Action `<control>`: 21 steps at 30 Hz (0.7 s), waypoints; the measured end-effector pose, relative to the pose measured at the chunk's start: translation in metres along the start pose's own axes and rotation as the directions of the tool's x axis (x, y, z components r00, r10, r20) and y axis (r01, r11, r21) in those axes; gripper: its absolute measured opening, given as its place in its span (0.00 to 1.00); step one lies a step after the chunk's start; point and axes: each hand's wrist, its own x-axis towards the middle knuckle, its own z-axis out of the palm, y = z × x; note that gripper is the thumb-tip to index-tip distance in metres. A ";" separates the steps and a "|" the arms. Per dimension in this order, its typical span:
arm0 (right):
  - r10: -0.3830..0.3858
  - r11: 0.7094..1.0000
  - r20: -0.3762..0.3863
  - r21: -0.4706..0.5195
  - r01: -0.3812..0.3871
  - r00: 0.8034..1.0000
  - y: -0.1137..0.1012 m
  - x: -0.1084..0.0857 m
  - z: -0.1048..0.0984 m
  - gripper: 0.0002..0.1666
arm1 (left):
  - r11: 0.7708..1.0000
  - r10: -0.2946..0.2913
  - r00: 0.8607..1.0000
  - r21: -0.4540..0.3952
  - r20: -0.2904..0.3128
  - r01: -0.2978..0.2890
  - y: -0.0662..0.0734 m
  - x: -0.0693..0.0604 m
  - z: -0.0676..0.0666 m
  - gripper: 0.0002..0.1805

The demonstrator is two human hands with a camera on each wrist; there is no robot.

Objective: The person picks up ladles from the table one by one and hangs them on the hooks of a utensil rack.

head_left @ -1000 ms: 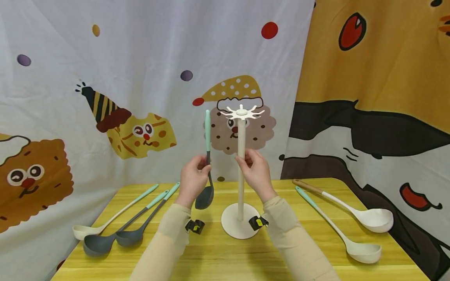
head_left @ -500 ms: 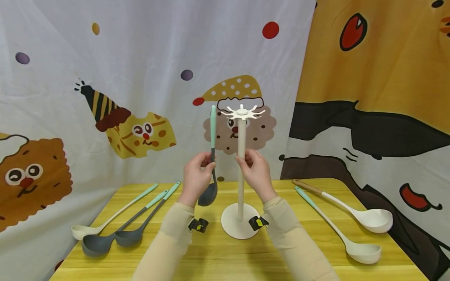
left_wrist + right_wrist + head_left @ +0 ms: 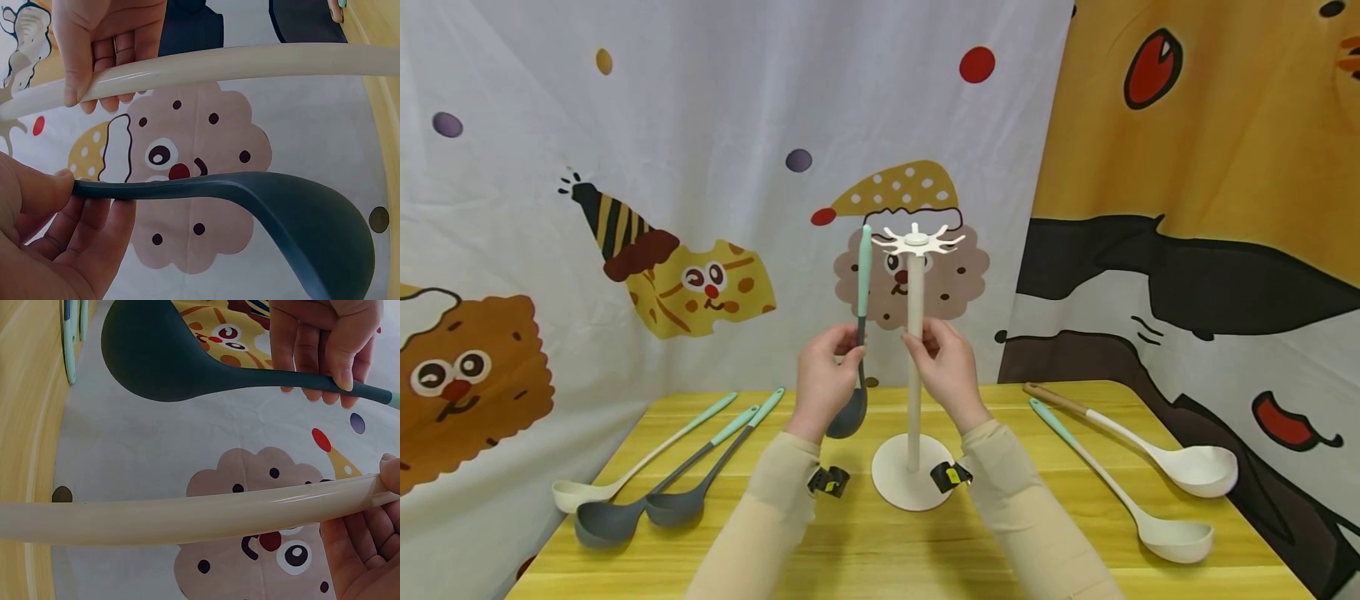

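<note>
My left hand (image 3: pixel 829 379) pinches the dark grey shaft of a ladle (image 3: pixel 864 275) between thumb and fingers. The ladle stands upright, mint handle up and grey bowl (image 3: pixel 312 225) down, off the table. Its handle tip is close to the left arms of a white utensil stand (image 3: pixel 916 292); whether they touch I cannot tell. My right hand (image 3: pixel 947 367) holds the stand's pole (image 3: pixel 187 515) between thumb and fingers at mid-height. Several hook arms (image 3: pixel 917 240) spread from the stand's top, and nothing hangs on them. Its round base (image 3: pixel 895 483) rests on the table.
On the left of the wooden table (image 3: pixel 865 558) lie a cream ladle (image 3: pixel 580 496) and two grey ladles (image 3: pixel 606 523) (image 3: pixel 677 507), all mint-handled. To the right are a mint-handled cream ladle (image 3: pixel 1176 537) and a white ladle (image 3: pixel 1202 471) with a wooden handle. A printed curtain (image 3: pixel 722 100) hangs behind.
My left hand has carried the ladle to the right and slightly up, bringing its handle tip closer to the stand's arms. The right hand stays on the pole.
</note>
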 end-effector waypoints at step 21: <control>-0.013 1.000 -0.002 0.003 0.013 1.000 0.002 0.000 0.000 0.10 | 1.000 0.013 0.999 0.004 0.052 -0.013 0.002 -0.003 0.017 0.06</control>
